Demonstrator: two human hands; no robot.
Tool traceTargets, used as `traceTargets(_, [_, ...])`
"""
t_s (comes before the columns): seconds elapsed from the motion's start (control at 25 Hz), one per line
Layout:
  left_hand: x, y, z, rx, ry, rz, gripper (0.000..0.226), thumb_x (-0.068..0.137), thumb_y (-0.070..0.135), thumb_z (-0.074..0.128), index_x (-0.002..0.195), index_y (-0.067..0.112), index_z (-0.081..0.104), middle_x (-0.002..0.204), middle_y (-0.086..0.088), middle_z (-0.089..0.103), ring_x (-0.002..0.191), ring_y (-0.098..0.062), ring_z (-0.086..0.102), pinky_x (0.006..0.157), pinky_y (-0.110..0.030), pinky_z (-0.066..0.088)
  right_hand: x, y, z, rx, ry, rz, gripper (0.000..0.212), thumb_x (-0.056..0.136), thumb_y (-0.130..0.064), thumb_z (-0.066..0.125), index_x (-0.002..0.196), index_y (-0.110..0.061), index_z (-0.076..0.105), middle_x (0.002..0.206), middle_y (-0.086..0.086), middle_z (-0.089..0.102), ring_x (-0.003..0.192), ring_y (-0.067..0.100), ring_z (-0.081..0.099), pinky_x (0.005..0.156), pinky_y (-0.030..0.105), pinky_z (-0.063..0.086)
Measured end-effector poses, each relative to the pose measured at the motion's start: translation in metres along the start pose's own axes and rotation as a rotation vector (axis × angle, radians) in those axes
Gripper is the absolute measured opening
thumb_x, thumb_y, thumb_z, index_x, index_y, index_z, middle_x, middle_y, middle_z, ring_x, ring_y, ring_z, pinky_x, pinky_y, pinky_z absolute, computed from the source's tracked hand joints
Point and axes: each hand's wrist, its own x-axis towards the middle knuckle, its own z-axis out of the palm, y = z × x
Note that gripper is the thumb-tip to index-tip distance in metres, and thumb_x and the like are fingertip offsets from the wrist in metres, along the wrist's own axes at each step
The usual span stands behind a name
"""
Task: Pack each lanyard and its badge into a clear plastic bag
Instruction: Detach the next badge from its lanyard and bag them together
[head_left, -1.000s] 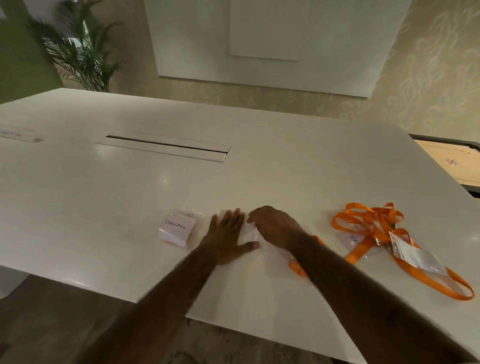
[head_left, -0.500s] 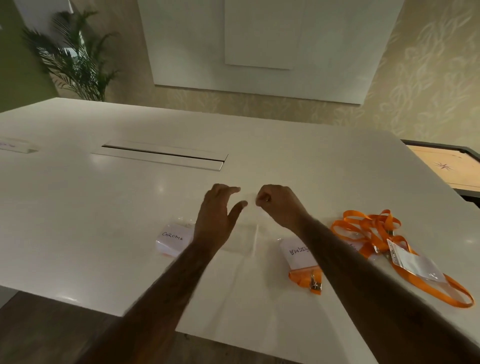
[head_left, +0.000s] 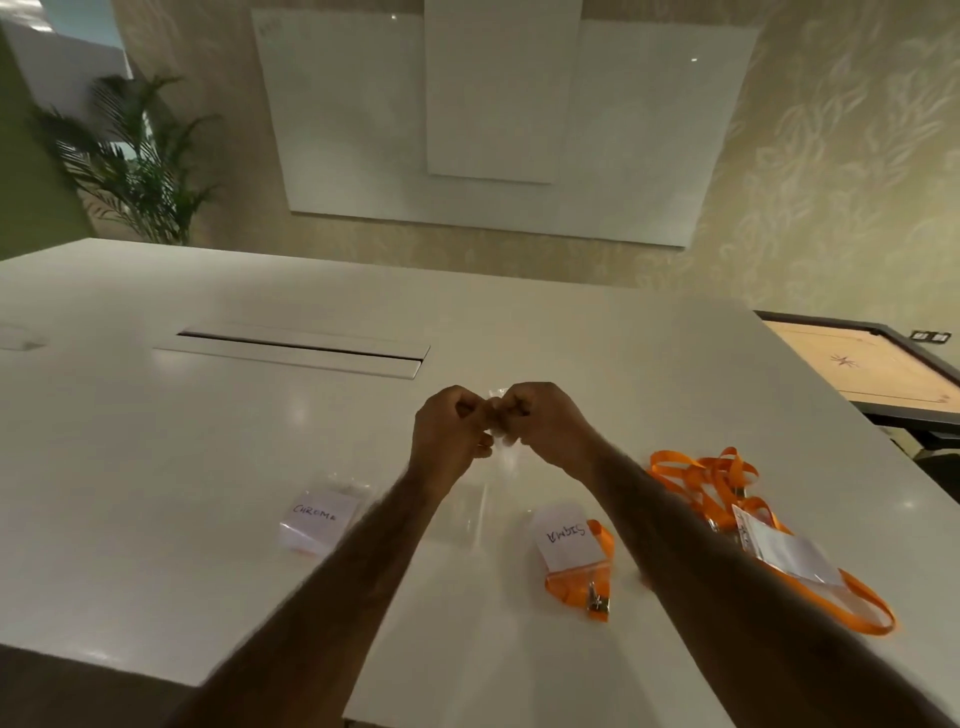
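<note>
Our fingers (head_left: 467, 411) on both the left hand (head_left: 447, 436) and right hand (head_left: 543, 422) pinch the top of a clear bag (head_left: 485, 509) hanging over the counter (head_left: 156, 467), with loose lanyards (head_left: 719, 470) lying to its right.

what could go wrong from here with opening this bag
1. The left hand and right hand pinch the thin clear bag at its top. It is hard to see, so it could slip or tear rather than open.
2. The loose orange lanyards lie looped over each other beside the right forearm. Lifting one may drag the rest, and the badge with them.
</note>
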Motion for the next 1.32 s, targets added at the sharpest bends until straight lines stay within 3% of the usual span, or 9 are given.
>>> traceTargets(0.12, [-0.001,-0.004,-0.006,-0.080,-0.028,-0.058,0.025,0.092,0.026,0.072,0.095,0.002,0.067,0.085,-0.014,0.075,0.070,-0.022,0.073,0.067,-0.035,0.063,-0.002,-0.005,0.002,0.035,-0.036,0.040,0.013,0.093,-0.008,0.066,0.088,0.003,0.071,0.082,0.017,0.075,0.065,0.014,0.067,0.057,0.020,0.049])
traceTargets(0.36, [0.001,-0.025,-0.028,-0.132,-0.099,-0.101,0.012,0.094,0.014,0.065,0.094,0.003,0.070,0.087,-0.015,0.074,0.080,-0.025,0.070,0.079,-0.039,0.062,0.000,0.000,0.016,0.145,-0.085,0.112,0.010,0.091,-0.006,0.065,0.091,0.004,0.068,0.084,0.018,0.074,0.069,0.025,0.071,0.061,0.030,0.055])
traceTargets(0.64, [0.006,-0.052,-0.050,0.085,0.132,-0.251,0.015,0.084,0.001,0.062,0.097,0.007,0.064,0.087,-0.014,0.069,0.064,-0.022,0.066,0.054,-0.031,0.059,0.007,-0.004,0.015,0.081,0.090,0.128,0.008,0.085,-0.001,0.058,0.088,0.002,0.065,0.076,0.011,0.070,0.062,0.019,0.067,0.056,0.031,0.051])
traceTargets(0.8, [0.005,-0.076,-0.059,0.322,0.073,-0.335,0.014,0.074,0.001,0.059,0.078,0.014,0.056,0.074,-0.012,0.061,0.054,-0.026,0.061,0.064,-0.051,0.061,0.008,-0.004,0.010,0.027,0.079,0.128,0.010,0.083,-0.001,0.057,0.087,0.000,0.066,0.078,0.013,0.071,0.060,0.017,0.065,0.055,0.030,0.050])
traceTargets(0.88, [0.003,-0.079,-0.061,0.495,0.032,-0.307,0.015,0.074,0.003,0.058,0.069,0.015,0.051,0.074,-0.014,0.066,0.055,-0.029,0.065,0.063,-0.048,0.062,0.007,-0.003,0.008,0.016,0.071,0.135,0.010,0.085,-0.001,0.059,0.087,0.001,0.068,0.077,0.012,0.072,0.061,0.018,0.064,0.056,0.029,0.050])
traceTargets(1.0, [-0.004,-0.073,-0.061,0.830,0.017,-0.303,0.008,0.084,0.012,0.060,0.091,0.009,0.059,0.103,-0.015,0.066,0.085,-0.033,0.071,0.071,-0.037,0.060,0.005,-0.002,0.005,0.000,0.066,0.151,0.008,0.085,-0.001,0.062,0.088,0.002,0.069,0.082,0.015,0.074,0.063,0.018,0.065,0.056,0.028,0.051])
traceTargets(1.08, [-0.005,-0.062,-0.055,0.967,0.093,-0.133,0.022,0.094,0.028,0.060,0.107,0.010,0.061,0.112,-0.011,0.058,0.101,-0.031,0.064,0.080,-0.038,0.051,0.004,-0.001,0.004,0.005,0.065,0.155,0.006,0.085,-0.002,0.065,0.087,0.001,0.069,0.082,0.015,0.075,0.063,0.018,0.066,0.057,0.029,0.051])
traceTargets(1.16, [-0.005,-0.039,-0.038,0.680,0.091,0.097,0.030,0.095,0.043,0.062,0.097,0.013,0.065,0.098,-0.006,0.065,0.089,-0.024,0.067,0.077,-0.038,0.053,0.003,-0.001,0.002,-0.004,0.054,0.150,0.003,0.085,-0.002,0.068,0.086,0.000,0.069,0.081,0.016,0.074,0.064,0.019,0.067,0.058,0.031,0.052])
traceTargets(1.32, [0.002,0.008,0.002,0.048,-0.085,-0.049,0.038,0.090,0.035,0.073,0.091,-0.002,0.065,0.082,-0.012,0.074,0.061,-0.019,0.069,0.059,-0.036,0.061,-0.001,-0.005,-0.004,-0.018,0.045,0.114,0.008,0.085,-0.004,0.071,0.089,0.003,0.068,0.080,0.018,0.074,0.062,0.022,0.068,0.058,0.035,0.054])
